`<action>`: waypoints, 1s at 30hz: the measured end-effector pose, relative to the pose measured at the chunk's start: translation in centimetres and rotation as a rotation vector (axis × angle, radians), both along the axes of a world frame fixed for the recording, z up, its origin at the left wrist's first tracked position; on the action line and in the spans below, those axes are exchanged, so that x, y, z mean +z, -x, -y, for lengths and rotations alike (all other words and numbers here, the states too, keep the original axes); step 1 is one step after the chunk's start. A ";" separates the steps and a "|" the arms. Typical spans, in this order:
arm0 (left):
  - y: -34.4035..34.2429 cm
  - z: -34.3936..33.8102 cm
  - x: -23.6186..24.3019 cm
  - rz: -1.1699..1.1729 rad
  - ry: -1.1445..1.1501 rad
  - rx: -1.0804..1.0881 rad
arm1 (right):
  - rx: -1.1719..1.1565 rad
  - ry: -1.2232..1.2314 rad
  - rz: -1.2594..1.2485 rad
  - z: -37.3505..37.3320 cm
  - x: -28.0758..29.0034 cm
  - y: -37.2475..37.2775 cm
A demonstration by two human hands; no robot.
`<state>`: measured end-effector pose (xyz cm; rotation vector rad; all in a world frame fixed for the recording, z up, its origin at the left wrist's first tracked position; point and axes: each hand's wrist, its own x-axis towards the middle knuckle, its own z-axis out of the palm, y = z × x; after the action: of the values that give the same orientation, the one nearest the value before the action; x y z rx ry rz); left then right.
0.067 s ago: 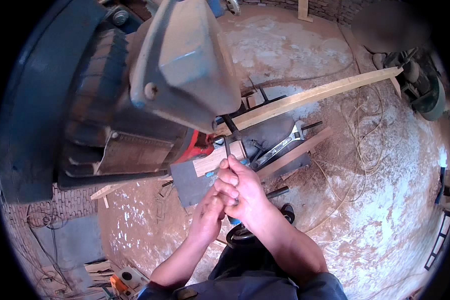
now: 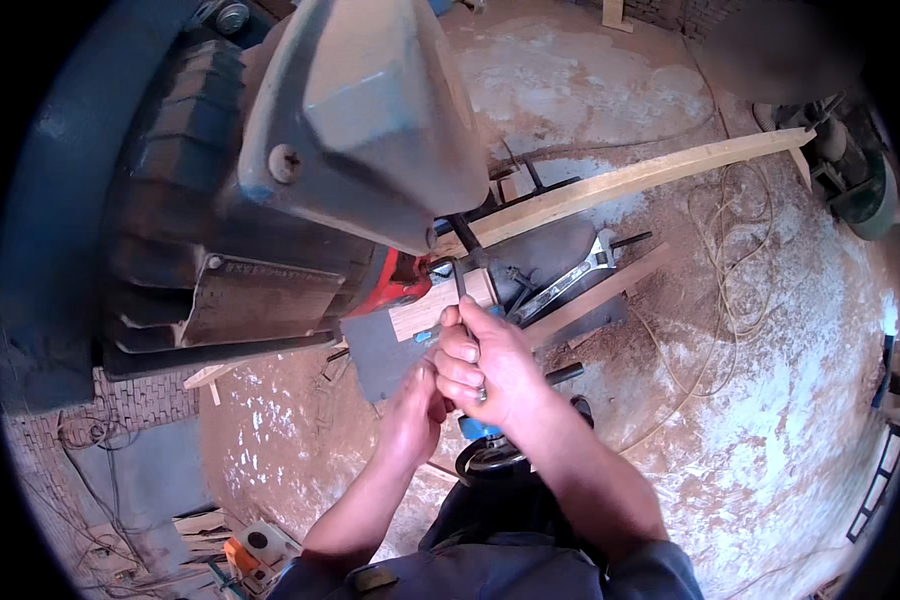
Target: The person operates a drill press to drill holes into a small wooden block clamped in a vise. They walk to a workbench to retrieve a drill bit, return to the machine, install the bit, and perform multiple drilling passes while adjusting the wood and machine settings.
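Note:
My right hand (image 2: 490,355) is closed around the shaft of an L-shaped hex key (image 2: 459,280). The key's bent end reaches up to the red part (image 2: 395,280) of the dusty blue motor-driven machine (image 2: 260,230). A short tip of metal also shows below my curled right fingers. Pressed close beside them, my left hand (image 2: 410,415) has its fingers curled in, and what they grip is hidden. Just beyond my hands, a pale wooden block (image 2: 425,312) lies on a dark grey metal plate (image 2: 370,355).
A large adjustable wrench (image 2: 565,285) and a reddish wood strip (image 2: 600,290) lie right of the plate. Behind them a long timber beam (image 2: 650,180) slants across. Loose cable (image 2: 735,290) coils on the dusty floor (image 2: 770,400). A green machine (image 2: 860,195) stands far right.
The whole view has shifted slightly. My right hand still grips the hex key, and the metal tip below its fingers shows more plainly. Both hands stay close together.

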<state>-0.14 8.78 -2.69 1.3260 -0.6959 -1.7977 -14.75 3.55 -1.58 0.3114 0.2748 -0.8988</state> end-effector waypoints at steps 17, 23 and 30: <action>-2.1 4.7 -5.0 0.312 0.124 0.080 | 0.044 0.279 -0.813 1.6 -5.6 1.2; -3.3 3.6 -5.5 0.331 0.120 0.027 | 0.001 0.436 -0.832 3.6 -5.8 1.0; -5.7 1.2 -6.6 0.328 0.081 0.070 | -0.076 0.518 -0.944 4.4 -7.0 0.4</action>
<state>5.56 7.58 -9.25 1.5875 -0.8758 -1.4958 -15.10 -0.86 -8.58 -0.6156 0.8783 -1.1101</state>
